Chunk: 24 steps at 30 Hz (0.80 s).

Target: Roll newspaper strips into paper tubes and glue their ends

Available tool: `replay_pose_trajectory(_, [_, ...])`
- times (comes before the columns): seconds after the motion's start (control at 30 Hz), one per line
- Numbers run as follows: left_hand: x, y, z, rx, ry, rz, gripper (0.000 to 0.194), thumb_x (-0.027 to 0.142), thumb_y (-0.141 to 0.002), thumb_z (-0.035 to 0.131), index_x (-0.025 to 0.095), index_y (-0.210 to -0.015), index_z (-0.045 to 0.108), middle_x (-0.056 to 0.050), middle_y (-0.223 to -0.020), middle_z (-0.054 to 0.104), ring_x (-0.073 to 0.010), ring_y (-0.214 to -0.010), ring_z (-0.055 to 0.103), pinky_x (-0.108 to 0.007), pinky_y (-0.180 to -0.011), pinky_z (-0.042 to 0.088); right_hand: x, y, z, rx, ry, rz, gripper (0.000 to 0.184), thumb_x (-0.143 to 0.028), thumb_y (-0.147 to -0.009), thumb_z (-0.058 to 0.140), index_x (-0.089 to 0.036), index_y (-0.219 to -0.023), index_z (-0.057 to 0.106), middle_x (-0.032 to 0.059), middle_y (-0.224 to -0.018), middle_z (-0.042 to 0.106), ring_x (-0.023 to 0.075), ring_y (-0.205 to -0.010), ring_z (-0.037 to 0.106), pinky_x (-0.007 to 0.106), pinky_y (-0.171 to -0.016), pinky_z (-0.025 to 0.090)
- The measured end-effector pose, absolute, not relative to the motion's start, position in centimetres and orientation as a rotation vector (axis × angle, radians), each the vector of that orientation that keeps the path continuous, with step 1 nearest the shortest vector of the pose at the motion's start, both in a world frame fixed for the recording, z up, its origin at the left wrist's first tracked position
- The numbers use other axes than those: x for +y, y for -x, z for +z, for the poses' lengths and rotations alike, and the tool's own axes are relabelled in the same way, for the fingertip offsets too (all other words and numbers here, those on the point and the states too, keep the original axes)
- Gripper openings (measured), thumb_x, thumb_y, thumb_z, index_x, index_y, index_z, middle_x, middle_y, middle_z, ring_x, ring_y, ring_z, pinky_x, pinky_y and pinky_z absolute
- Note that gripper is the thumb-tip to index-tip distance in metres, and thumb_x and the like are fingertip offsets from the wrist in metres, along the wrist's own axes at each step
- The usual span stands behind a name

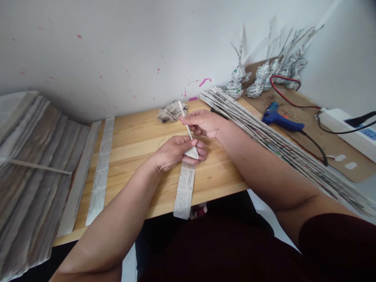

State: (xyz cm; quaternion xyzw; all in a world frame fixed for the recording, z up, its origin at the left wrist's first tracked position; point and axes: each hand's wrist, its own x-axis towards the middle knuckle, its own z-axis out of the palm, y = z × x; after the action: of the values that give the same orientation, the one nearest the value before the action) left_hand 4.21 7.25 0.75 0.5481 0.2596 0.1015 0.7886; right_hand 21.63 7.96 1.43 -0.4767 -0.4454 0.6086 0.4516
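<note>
A strip of printed newspaper hangs from my left hand over the table's front edge. Its upper part is rolled into a thin white paper tube that slants up and to the left. My left hand is closed on the strip where flat paper meets the tube, thumb on top. Higher up, my right hand pinches the tube between thumb and fingertips, close to its upper end. Behind the tube's tip lies a crumpled grey-brown cloth.
Left, a thick stack of newspaper strips stands beside two loose strips. Right, long rolled paper sticks lie in a bundle. Beyond are a blue glue gun, a white power strip with cords, and several woven paper figures.
</note>
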Motion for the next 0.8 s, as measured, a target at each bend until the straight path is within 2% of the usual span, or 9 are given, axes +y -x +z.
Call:
replay_pose_trajectory(0.13, [7.3, -4.2, 0.8, 0.576, -1.164, 0.247, 0.031, 0.036, -0.087, 0.064, 0.009, -0.101, 0.067, -0.016, -0.092, 0.072, -0.0246, -0.088, 0.071, -0.04, -0.077, 0.057, 7.7, -22.0, 1.6, -1.152, 1.106, 1.547, 0.038, -0.051, -0.072, 0.077, -0.016, -0.074, 0.063, -0.0022, -0.059, 0.043, 0.0073, -0.053, 0.036, 0.017, -0.037, 0.022])
replay_pose_trajectory(0.27, [7.2, -4.3, 0.9, 0.575, -1.143, 0.246, 0.03, 0.035, -0.086, 0.065, 0.008, -0.1, 0.067, -0.017, -0.092, 0.073, -0.024, -0.087, 0.071, -0.038, -0.076, 0.058, 7.6, -22.2, 1.8, -1.169, 1.072, 1.538, 0.03, -0.041, -0.075, 0.077, -0.014, -0.082, 0.068, 0.0013, -0.069, 0.054, 0.0072, -0.056, 0.04, 0.017, -0.037, 0.025])
replay_pose_trajectory(0.33, [7.2, -4.2, 1.0, 0.577, -1.146, 0.238, 0.03, 0.035, -0.087, 0.065, 0.008, -0.101, 0.067, -0.017, -0.093, 0.073, -0.0241, -0.088, 0.071, -0.037, -0.075, 0.058, 7.7, -22.1, 1.9, -1.115, 1.101, 1.495, 0.027, -0.037, -0.074, 0.079, -0.013, -0.078, 0.067, 0.0009, -0.07, 0.054, 0.0061, -0.054, 0.037, 0.017, -0.036, 0.022])
replay_pose_trajectory(0.43, [7.2, -4.2, 1.1, 0.569, -1.161, 0.242, 0.03, 0.036, -0.087, 0.063, 0.009, -0.101, 0.068, -0.017, -0.093, 0.073, -0.0247, -0.089, 0.071, -0.038, -0.075, 0.058, 7.8, -21.7, 2.0, -1.054, 1.148, 1.469, 0.03, -0.041, -0.074, 0.078, -0.014, -0.075, 0.066, -0.0009, -0.064, 0.049, 0.0059, -0.05, 0.034, 0.018, -0.035, 0.02])
replay_pose_trajectory(0.53, [7.7, -4.1, 1.0, 0.575, -1.144, 0.318, 0.029, 0.035, -0.089, 0.061, 0.009, -0.1, 0.068, -0.016, -0.092, 0.073, -0.0241, -0.087, 0.072, -0.038, -0.075, 0.058, 7.8, -21.5, 2.1, -1.061, 1.176, 1.401, 0.036, -0.049, -0.078, 0.073, -0.014, -0.081, 0.07, -0.0008, -0.062, 0.047, 0.0067, -0.05, 0.037, 0.018, -0.036, 0.022])
replay_pose_trajectory(0.63, [8.4, -4.1, 1.0, 0.604, -1.085, 0.514, 0.026, 0.032, -0.091, 0.057, 0.01, -0.098, 0.068, -0.014, -0.094, 0.073, -0.0227, -0.084, 0.072, -0.035, -0.073, 0.059, 7.7, -21.4, 2.1, -1.061, 1.21, 1.26, 0.033, -0.047, -0.08, 0.07, -0.014, -0.084, 0.071, 0.0012, -0.066, 0.053, 0.0068, -0.053, 0.04, 0.018, -0.037, 0.024])
replay_pose_trajectory(0.7, [9.1, -3.9, 1.1, 0.636, -1.047, 0.651, 0.025, 0.031, -0.092, 0.055, 0.011, -0.099, 0.068, -0.014, -0.099, 0.072, -0.0214, -0.082, 0.073, -0.033, -0.07, 0.06, 7.7, -21.4, 2.0, -1.065, 1.235, 1.199, 0.03, -0.045, -0.08, 0.07, -0.014, -0.082, 0.071, 0.0027, -0.071, 0.057, 0.0067, -0.053, 0.042, 0.019, -0.038, 0.025])
replay_pose_trajectory(0.8, [9.9, -3.7, 1.4, 0.696, -1.017, 0.781, 0.025, 0.03, -0.094, 0.053, 0.012, -0.102, 0.068, -0.014, -0.117, 0.068, -0.0188, -0.078, 0.073, -0.029, -0.067, 0.06, 7.6, -21.3, 2.1, -1.098, 1.304, 1.138, 0.026, -0.042, -0.079, 0.071, -0.016, -0.079, 0.07, 0.0028, -0.073, 0.06, 0.0068, -0.053, 0.044, 0.019, -0.039, 0.025])
